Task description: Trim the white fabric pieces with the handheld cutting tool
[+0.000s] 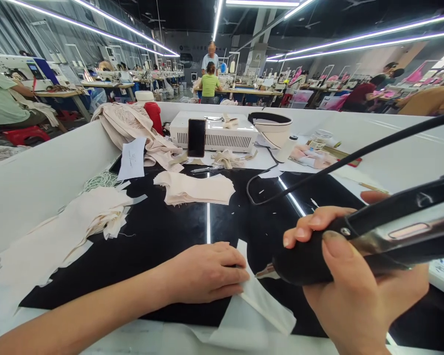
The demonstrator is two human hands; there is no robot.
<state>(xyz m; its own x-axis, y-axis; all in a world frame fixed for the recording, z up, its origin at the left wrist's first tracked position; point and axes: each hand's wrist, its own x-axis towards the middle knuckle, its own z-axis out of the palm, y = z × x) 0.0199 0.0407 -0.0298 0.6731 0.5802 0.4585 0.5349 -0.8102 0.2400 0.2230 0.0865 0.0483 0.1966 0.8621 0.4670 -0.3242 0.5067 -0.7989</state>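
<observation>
White fabric piece [268, 308] lies on the glossy black work surface [170, 241], spreading toward the near edge, its upper end narrow and its near side sheer. The left hand [209, 273] rests on its left side, fingers close together; the thumb is hidden, so I cannot tell whether it pinches. The right hand [358, 281] is wrapped around a black handheld tool [299, 256], whose metal tip [267, 271] points at the fabric from just beside it; contact is unclear. The fabric looks light, limp and apt to slide on that gloss, so flat fingertips along its edge, clear of the tip, should suit it best. Beyond are 1 stack of pale cut pieces [198, 190], 1 looser fabric pile [70, 227] at left, and 1 phone [196, 138] upright before a white vented box [192, 118].
</observation>
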